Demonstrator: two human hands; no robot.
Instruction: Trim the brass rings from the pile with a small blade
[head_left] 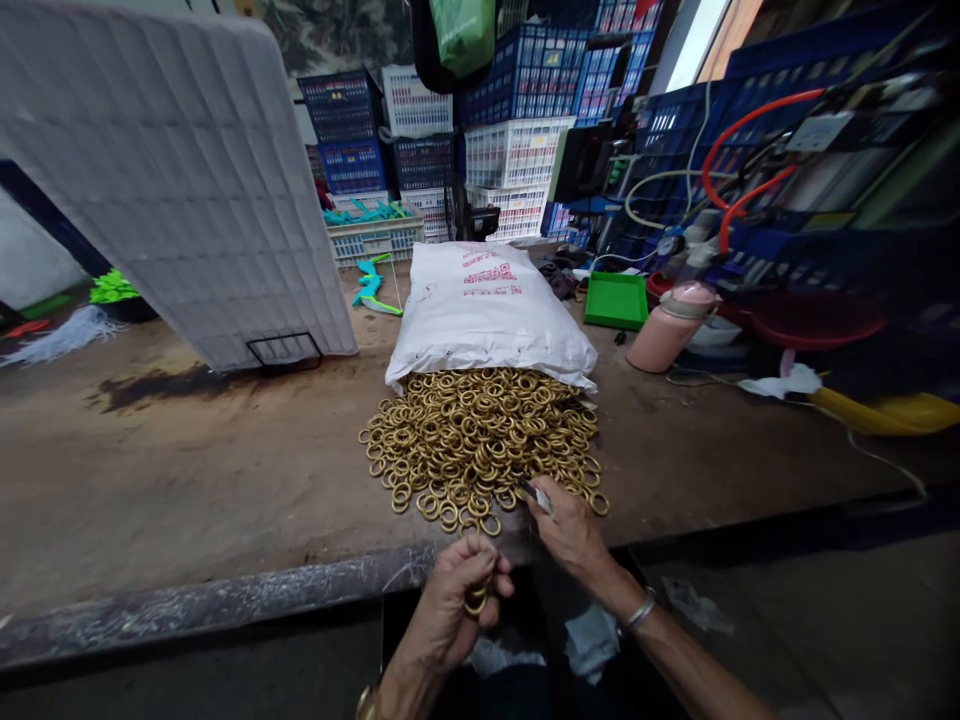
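- Worn-from-the-head view of a brown surface [187, 480], its near edge running across the lower part of the scene, with a person's two bare hands at that edge.
- A big pile of brass-coloured rings [480, 440] lies near the middle of the near edge, spreading out from under the near end of a white bag [491, 315] with red print (a square code is among the marks).
- The left hand [466, 595] is just off the near edge, below the pile. Its fingers are curled around a few loose rings [475, 604]; how many cannot be told.
- The right hand [568, 527] is at the near edge, beside the pile's right-hand front. Its fingers grip a small tool [541, 500], pale with a dark end (too blurred to identify), pointing towards the rings.
- A silver-coloured bracelet [640, 610] circles the right wrist.
- Towards the surface's left end, a tall white ribbed panel [172, 170] stands tilted, a dark stain near its foot.
- Right of the bag are a shallow green tray [616, 300] and, nearer the right end, a pink bottle [666, 332], leaning in this view.
- Beyond the far edge, blue and white crates [517, 152] are stacked high.
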